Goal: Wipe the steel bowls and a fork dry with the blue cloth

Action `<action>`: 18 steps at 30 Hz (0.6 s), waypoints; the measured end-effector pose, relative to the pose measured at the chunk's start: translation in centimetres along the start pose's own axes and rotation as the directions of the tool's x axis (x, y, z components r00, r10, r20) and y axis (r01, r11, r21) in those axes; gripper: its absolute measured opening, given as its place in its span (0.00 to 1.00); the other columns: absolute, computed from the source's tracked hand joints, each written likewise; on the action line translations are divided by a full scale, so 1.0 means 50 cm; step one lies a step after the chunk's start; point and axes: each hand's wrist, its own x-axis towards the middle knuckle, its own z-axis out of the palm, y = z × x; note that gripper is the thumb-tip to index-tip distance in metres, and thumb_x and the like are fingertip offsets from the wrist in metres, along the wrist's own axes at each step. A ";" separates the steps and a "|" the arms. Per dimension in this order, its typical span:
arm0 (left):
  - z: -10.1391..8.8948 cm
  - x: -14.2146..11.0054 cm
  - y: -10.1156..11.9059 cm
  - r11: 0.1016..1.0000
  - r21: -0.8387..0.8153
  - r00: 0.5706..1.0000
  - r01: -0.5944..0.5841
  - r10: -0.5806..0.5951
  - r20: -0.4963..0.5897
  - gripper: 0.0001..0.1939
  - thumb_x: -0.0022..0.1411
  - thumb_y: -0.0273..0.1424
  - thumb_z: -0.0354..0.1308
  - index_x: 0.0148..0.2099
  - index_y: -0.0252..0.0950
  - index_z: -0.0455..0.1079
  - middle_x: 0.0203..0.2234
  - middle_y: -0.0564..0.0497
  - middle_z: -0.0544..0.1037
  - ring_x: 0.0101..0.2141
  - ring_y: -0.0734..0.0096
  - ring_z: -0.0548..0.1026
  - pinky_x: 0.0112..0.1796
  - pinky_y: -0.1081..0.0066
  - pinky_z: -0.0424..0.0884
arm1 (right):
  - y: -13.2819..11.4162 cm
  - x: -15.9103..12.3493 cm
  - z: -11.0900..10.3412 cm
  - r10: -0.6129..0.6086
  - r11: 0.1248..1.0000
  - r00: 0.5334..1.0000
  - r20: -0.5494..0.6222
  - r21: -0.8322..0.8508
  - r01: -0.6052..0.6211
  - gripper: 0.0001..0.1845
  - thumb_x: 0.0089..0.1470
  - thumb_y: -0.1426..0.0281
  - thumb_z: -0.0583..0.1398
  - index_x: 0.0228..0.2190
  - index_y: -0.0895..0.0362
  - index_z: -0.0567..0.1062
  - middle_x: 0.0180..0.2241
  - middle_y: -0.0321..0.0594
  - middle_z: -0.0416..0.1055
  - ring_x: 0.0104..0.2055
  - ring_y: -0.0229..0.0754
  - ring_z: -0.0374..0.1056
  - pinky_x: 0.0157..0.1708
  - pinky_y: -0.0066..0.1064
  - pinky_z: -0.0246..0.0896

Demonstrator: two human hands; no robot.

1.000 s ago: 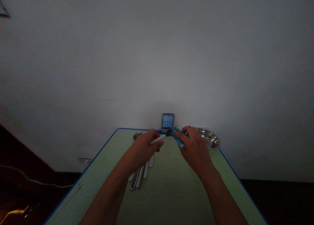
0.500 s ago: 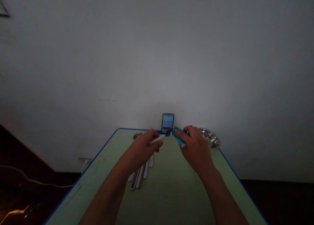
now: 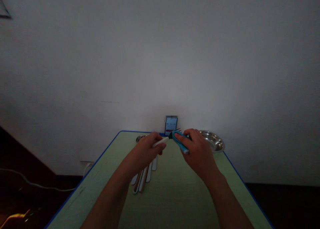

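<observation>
My left hand (image 3: 152, 145) is closed around the white handle of a fork (image 3: 161, 142), held above the table and pointing to the right. A folded blue cloth (image 3: 180, 142) is pinched in my right hand (image 3: 197, 147) and wraps the fork's metal head. The tines stick out just past the cloth's upper edge. Below my left forearm lie several utensils (image 3: 142, 180) with white and brown handles; their upper parts are hidden by my hand and arm. A shiny metal bowl (image 3: 216, 142) stands just behind my right hand, partly covered by it.
The pale green table (image 3: 175, 195) has a blue edge and meets a plain wall. A phone (image 3: 171, 125) with a lit screen leans upright at the back edge. Shiny metal (image 3: 140, 138) shows behind my left hand. A white cable (image 3: 37, 185) runs at the left.
My right hand and the cloth shifted slightly right along the fork's head, then back left toward the handle, baring the tine tips. My left hand stays almost still.
</observation>
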 end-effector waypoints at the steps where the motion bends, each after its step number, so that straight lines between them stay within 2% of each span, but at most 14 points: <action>1: 0.000 0.001 0.001 1.000 0.000 1.000 0.000 0.000 0.001 0.09 0.60 0.38 0.49 0.33 0.37 0.64 0.25 0.52 0.73 0.28 0.68 0.70 0.30 0.70 0.63 | 0.000 0.000 0.000 -0.014 1.000 1.000 0.008 0.006 0.014 0.25 0.48 0.82 0.57 0.48 0.55 0.73 0.39 0.46 0.66 0.42 0.46 0.61 0.39 0.37 0.61; 18: 0.001 -0.001 0.013 1.000 0.007 1.000 -0.021 0.021 0.007 0.08 0.60 0.36 0.50 0.34 0.37 0.64 0.25 0.53 0.73 0.28 0.69 0.70 0.32 0.70 0.63 | 0.000 0.000 0.005 -0.078 0.996 0.997 0.000 0.034 0.078 0.25 0.47 0.83 0.56 0.47 0.55 0.74 0.40 0.47 0.66 0.42 0.47 0.60 0.41 0.39 0.62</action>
